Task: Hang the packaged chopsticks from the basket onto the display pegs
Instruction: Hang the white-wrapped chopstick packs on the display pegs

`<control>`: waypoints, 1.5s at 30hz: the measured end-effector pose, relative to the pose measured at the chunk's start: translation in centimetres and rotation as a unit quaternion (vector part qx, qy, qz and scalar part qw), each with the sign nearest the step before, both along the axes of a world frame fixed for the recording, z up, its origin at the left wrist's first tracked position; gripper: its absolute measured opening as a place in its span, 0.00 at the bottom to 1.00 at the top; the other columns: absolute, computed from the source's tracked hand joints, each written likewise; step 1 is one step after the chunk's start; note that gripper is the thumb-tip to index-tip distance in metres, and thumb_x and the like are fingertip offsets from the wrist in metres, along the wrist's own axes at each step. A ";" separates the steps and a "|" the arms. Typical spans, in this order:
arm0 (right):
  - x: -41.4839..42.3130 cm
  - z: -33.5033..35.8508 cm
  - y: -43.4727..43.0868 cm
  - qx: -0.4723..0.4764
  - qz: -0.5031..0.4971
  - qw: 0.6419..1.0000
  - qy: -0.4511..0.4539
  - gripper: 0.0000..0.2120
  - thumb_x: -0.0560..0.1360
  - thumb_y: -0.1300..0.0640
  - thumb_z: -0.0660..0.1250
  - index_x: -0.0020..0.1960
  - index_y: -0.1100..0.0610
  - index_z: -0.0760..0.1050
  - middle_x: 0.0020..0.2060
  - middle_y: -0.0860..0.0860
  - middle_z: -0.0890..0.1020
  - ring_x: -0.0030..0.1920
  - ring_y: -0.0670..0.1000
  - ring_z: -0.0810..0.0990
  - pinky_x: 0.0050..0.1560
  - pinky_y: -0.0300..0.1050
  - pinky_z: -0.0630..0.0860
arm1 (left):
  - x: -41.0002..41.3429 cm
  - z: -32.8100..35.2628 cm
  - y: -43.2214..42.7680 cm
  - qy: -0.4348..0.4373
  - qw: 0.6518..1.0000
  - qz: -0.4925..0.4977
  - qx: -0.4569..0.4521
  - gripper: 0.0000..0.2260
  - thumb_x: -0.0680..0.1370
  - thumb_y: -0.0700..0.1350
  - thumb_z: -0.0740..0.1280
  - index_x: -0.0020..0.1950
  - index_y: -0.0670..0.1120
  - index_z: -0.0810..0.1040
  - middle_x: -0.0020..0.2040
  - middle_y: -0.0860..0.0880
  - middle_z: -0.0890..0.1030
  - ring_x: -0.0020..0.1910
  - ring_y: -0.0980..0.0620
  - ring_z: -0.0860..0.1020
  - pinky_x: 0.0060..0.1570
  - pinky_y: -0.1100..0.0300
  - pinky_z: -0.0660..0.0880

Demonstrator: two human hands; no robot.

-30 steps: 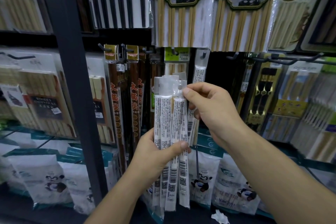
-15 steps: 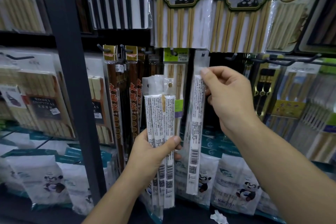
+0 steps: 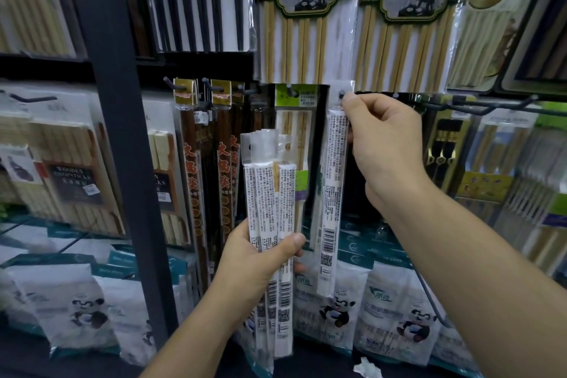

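White paper sleeves in clear plastic make up the packaged chopsticks. One single pack (image 3: pixel 333 193) is pinched near its top between the thumb and forefinger of the right hand (image 3: pixel 386 147). It is held upright against the display, with its clear header tab raised to the row of pegs (image 3: pixel 170 83) just below the hanging bamboo sets (image 3: pixel 306 24). A dark spot (image 3: pixel 341 96) is seen in the tab's hang hole. It may be the tip of a peg, but whether the pack is already threaded on cannot be told, since the thumb covers part of the tab and anything behind it is hidden. The pack's lower end hangs in front of the panda-printed bags (image 3: pixel 395 316) below.

A bundle of packs (image 3: pixel 270 193) is gripped in the left hand (image 3: pixel 254 264), with the thumb laid across the front of its lower half and the fingers curled behind. Three printed sleeves are counted at the front; any behind them are hidden. Their tabs stand lower than the peg row, left of the single pack and apart from it. The bundle's bottom ends are hard to separate from the bags behind.

Just left of the single pack, a green-headed pack (image 3: pixel 296 95) is hung on its own peg. Further left, dark brown chopsticks (image 3: pixel 191 178) with red characters are hung beside a black upright post (image 3: pixel 122 132). The small print on the sleeves cannot be read. Packs at the right edge (image 3: pixel 521 163) are blurred, and a crumpled white scrap (image 3: pixel 366 368) is cut off by the lower edge.
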State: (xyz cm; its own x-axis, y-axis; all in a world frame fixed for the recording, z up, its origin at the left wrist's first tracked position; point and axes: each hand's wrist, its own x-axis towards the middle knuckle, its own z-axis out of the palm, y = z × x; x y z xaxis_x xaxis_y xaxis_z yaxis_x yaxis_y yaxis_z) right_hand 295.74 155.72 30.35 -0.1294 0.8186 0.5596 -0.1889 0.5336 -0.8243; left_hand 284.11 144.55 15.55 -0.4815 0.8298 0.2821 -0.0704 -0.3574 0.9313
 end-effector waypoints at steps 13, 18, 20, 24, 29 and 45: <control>-0.3 -2.2 1.9 0.030 -0.085 0.994 -0.056 0.07 0.79 0.51 0.70 0.43 0.49 0.81 0.37 0.44 0.82 0.35 0.35 0.77 0.36 0.27 0.71 | 0.3 0.2 0.0 -0.007 1.000 -0.008 0.022 0.14 0.69 0.54 0.79 0.50 0.50 0.84 0.41 0.44 0.85 0.36 0.47 0.83 0.35 0.54 0.82; 0.2 -3.6 0.3 0.031 -0.080 0.995 -0.056 0.08 0.79 0.50 0.70 0.43 0.52 0.79 0.33 0.42 0.78 0.33 0.35 0.75 0.34 0.27 0.70 | 0.4 0.4 -0.1 -0.014 1.000 -0.007 0.015 0.15 0.68 0.52 0.81 0.51 0.49 0.85 0.48 0.42 0.87 0.40 0.45 0.85 0.36 0.54 0.82; 0.4 -4.3 -0.4 0.022 -0.048 0.995 -0.090 0.11 0.79 0.48 0.69 0.41 0.52 0.80 0.31 0.45 0.79 0.31 0.37 0.75 0.33 0.29 0.70 | 0.4 0.5 -0.1 -0.014 1.000 -0.005 0.016 0.15 0.65 0.55 0.81 0.49 0.53 0.86 0.49 0.43 0.87 0.42 0.46 0.86 0.36 0.54 0.83; 0.4 -5.0 -1.5 0.004 0.031 0.991 -0.131 0.09 0.78 0.49 0.71 0.41 0.51 0.83 0.34 0.48 0.83 0.31 0.38 0.75 0.35 0.34 0.73 | 0.5 0.5 -0.1 -0.007 1.000 -0.008 0.023 0.14 0.65 0.56 0.81 0.47 0.55 0.86 0.45 0.46 0.87 0.40 0.49 0.86 0.36 0.55 0.83; 0.5 -4.6 -1.5 -0.017 0.063 0.991 -0.113 0.06 0.77 0.52 0.72 0.43 0.51 0.84 0.32 0.45 0.82 0.33 0.38 0.78 0.38 0.33 0.77 | 0.7 0.6 -0.1 0.007 0.999 -0.020 0.034 0.17 0.65 0.60 0.82 0.49 0.55 0.86 0.45 0.45 0.87 0.41 0.49 0.86 0.36 0.55 0.83; 0.2 -0.1 0.1 0.019 -0.024 0.999 -0.012 0.14 0.81 0.54 0.68 0.37 0.54 0.79 0.22 0.42 0.71 0.24 0.40 0.68 0.26 0.30 0.68 | 0.0 -0.2 0.5 0.014 1.000 0.007 0.012 0.06 0.73 0.54 0.74 0.48 0.56 0.84 0.37 0.49 0.82 0.36 0.52 0.81 0.35 0.56 0.81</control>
State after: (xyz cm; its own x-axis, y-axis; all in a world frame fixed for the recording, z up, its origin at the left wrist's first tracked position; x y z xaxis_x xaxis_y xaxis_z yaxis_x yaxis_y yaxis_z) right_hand 295.90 155.79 30.25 -0.1035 0.8024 0.5878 -0.1434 0.5727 -0.8071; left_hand 284.12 145.04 15.35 -0.4842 0.8159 0.3159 -0.0393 -0.3809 0.9238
